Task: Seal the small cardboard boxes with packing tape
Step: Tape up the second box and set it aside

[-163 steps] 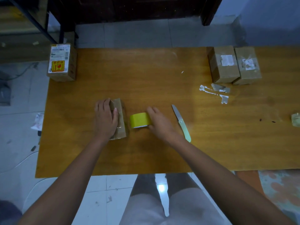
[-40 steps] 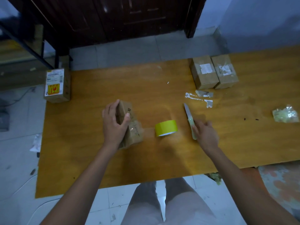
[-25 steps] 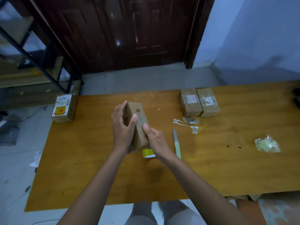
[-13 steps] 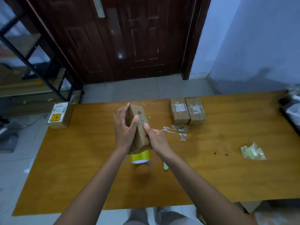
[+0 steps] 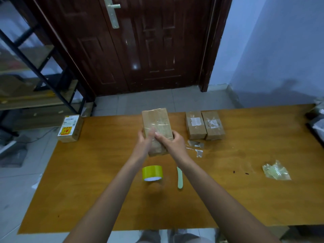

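Observation:
I hold a small brown cardboard box point(image 5: 156, 123) upright above the wooden table point(image 5: 105, 199), its broad taped face turned to me. My left hand point(image 5: 145, 140) grips its left edge and my right hand point(image 5: 172, 142) grips its lower right side. A yellow-green roll of packing tape point(image 5: 152, 173) lies on the table below the box, between my forearms. Beside it to the right rests a knife with a pale green handle point(image 5: 180, 178). Two more small boxes point(image 5: 195, 125) point(image 5: 213, 125) with white labels sit side by side at the back.
A labelled box point(image 5: 70, 128) sits on the table's back left corner. Torn tape scraps point(image 5: 195, 146) lie in front of the two boxes. A crumpled clear plastic wad point(image 5: 276, 171) lies at the right. Dark items point(image 5: 317, 120) sit at the far right edge.
The box has been lifted off the table, my right hand left the knife and joined my left on it, and the box was turned so its broad face shows. The view tilted upward.

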